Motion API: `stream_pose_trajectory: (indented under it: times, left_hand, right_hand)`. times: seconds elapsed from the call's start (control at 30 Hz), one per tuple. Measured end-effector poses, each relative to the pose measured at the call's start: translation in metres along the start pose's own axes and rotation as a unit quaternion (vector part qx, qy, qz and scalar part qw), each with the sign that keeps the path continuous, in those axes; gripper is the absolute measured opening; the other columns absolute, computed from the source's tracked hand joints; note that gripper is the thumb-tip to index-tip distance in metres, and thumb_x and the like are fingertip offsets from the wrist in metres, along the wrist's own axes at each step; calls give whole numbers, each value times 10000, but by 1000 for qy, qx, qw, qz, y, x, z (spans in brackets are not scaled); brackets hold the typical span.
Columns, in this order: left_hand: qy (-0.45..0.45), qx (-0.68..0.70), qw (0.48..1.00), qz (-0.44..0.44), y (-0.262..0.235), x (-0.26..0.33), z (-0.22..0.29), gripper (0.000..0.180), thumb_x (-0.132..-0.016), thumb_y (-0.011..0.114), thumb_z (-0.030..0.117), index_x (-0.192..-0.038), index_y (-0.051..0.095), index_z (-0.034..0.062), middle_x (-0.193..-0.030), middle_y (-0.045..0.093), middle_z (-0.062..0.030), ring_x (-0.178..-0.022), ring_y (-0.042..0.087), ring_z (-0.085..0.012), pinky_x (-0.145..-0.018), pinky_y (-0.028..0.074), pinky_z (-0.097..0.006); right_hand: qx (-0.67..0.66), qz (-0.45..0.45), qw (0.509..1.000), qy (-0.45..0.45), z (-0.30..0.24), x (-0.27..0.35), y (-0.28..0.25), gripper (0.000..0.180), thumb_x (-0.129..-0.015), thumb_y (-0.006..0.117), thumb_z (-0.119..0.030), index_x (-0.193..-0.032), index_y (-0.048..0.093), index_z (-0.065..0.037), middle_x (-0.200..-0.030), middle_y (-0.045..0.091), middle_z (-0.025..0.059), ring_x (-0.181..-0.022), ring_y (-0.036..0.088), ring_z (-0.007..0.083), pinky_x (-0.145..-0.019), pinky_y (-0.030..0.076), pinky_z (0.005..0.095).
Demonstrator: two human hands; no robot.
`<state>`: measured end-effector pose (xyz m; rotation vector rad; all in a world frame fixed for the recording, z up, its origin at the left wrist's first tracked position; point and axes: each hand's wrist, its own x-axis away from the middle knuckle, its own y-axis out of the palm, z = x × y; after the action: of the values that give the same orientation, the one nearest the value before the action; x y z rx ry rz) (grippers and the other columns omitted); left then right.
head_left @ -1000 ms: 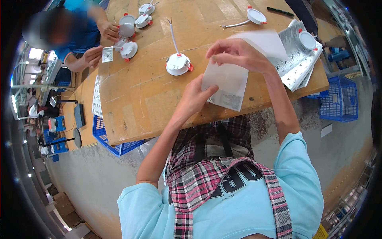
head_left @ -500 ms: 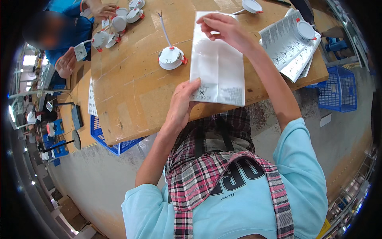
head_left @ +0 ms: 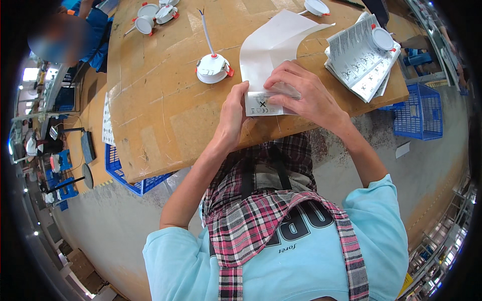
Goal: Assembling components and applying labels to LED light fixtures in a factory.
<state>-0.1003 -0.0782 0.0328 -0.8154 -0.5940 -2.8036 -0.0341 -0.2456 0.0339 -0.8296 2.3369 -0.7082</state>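
A white printed paper sheet lies on the wooden table, its near end folded over and its far end curling up. My left hand presses the sheet's near left edge. My right hand lies flat on the folded part, fingers pressing the crease. A round white lamp fitting with orange clips and a white cable stands just left of the sheet.
A stack of printed leaflets with a white round lamp on it lies to the right. Another person sits at the far left beside more lamp fittings. Blue crates stand under the table and at right.
The sheet was held up and spread out; now it is laid down on the table with its near end folded, and both hands have come together pressing on the fold.
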Motion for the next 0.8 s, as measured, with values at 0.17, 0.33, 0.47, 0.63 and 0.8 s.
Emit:
stream_pose_trajectory:
  times: [0.17, 0.33, 0.47, 0.63, 0.8]
  left_hand:
    - [-11, -88, 995, 49, 0, -10, -8, 378, -949, 377, 322, -1137, 499, 17, -1026, 574, -83, -878, 565, -154, -796, 445, -305]
    - [-33, -96, 992, -75, -21, -16, -3, 372, -945, 407, 331, -1078, 547, 13, -951, 607, -52, -824, 568, -140, -791, 448, -295]
    - [-45, -104, 989, -93, -28, -17, -1, 335, -928, 473, 309, -987, 611, 9, -887, 633, -42, -791, 590, -119, -760, 463, -273]
    - [-23, -132, 989, -58, -16, -11, 5, 367, -918, 495, 325, -938, 628, -16, -867, 645, -73, -762, 605, -112, -706, 480, -265]
    - [22, -164, 983, -80, -15, -19, 5, 330, -898, 559, 285, -1020, 607, -17, -904, 641, -53, -795, 609, -97, -726, 495, -260]
  right_hand:
    - [-58, -40, 997, 39, 9, -3, -1, 215, -759, 666, -163, -917, 606, -30, -923, 560, 97, -900, 555, 236, -801, 463, 341]
    - [-55, -51, 996, 43, 15, 7, 6, 217, -757, 670, -164, -913, 605, -29, -922, 569, 95, -895, 561, 233, -791, 469, 337]
    - [-26, -22, 999, 30, 10, 9, 12, 206, -748, 682, -162, -896, 602, -43, -900, 576, 75, -888, 565, 231, -774, 471, 343]
    - [-6, 9, 999, 32, 2, 12, 14, 189, -743, 694, -174, -861, 598, -62, -879, 578, 54, -855, 576, 222, -727, 487, 335]
    - [32, 26, 999, 27, 0, 10, 8, 193, -734, 706, -182, -851, 595, -76, -864, 581, 40, -846, 584, 209, -694, 501, 322]
